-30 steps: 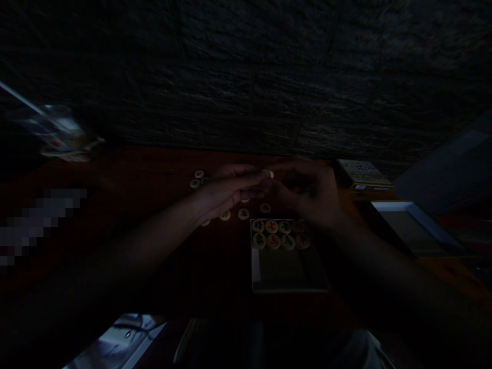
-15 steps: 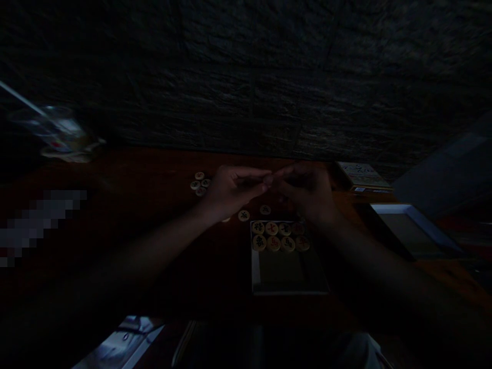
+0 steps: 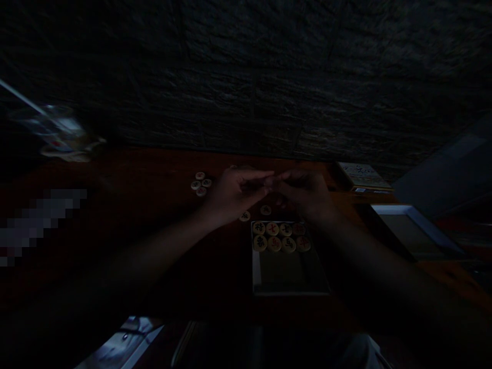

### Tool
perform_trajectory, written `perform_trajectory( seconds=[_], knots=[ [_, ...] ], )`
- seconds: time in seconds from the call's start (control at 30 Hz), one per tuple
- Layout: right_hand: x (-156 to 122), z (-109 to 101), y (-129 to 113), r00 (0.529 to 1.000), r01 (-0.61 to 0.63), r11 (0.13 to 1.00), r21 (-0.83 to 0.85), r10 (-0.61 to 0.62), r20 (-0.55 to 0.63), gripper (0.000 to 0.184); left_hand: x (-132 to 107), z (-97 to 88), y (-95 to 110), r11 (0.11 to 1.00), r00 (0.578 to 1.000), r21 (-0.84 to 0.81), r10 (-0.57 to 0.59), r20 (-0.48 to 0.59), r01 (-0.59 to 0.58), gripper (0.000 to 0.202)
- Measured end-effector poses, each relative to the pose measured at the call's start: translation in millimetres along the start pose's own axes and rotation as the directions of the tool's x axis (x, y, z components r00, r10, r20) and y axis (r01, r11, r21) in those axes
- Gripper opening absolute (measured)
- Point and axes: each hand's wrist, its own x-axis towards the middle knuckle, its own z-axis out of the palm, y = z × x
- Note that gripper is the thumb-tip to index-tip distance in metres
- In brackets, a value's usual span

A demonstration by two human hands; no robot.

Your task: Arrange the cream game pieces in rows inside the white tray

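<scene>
Over the dark table, my left hand [image 3: 238,193] and my right hand [image 3: 305,193] meet at their fingertips, just beyond an open box. Both are closed in a pinch; whatever lies between the fingers is hidden or too dark to make out. Round Chinese chess pieces fill two rows at the far end of the box [image 3: 257,274], among them a black-marked piece [image 3: 260,243] and a red-marked piece [image 3: 274,243]. Two loose pieces lie just past its far edge, a chess piece [image 3: 265,210] and another chess piece [image 3: 245,216] below my left hand.
Several chess pieces [image 3: 201,191] sit clustered left of my left hand. At the right are an open tray-like box part [image 3: 407,230] and a printed box [image 3: 363,175]. A clear cup with a straw [image 3: 63,130] stands far left. A stone wall [image 3: 246,92] borders the table.
My left hand has shifted slightly right and down, and now covers a piece that showed beneath it. The hands stay together; the pieces in the box are unchanged.
</scene>
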Motion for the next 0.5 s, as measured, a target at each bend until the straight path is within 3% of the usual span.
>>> perform_trajectory(
  seconds=[0.3, 0.5],
  knots=[
    [1.0, 1.4, -0.2, 0.999, -0.041, 0.998, 0.048, 0.039, 0.035, 0.042, 2.5, 0.8, 7.5, 0.981, 0.983, -0.138, -0.152, -0.100, 0.137, 0.024],
    [0.0, 0.5, -0.3, 0.999, -0.028, 1.000, 0.009, 0.028, 0.042, 0.046, 0.1, 3.1, 3.0, 0.992, 0.995, -0.082, -0.095, -0.043, 0.091, 0.018]
  ],
)
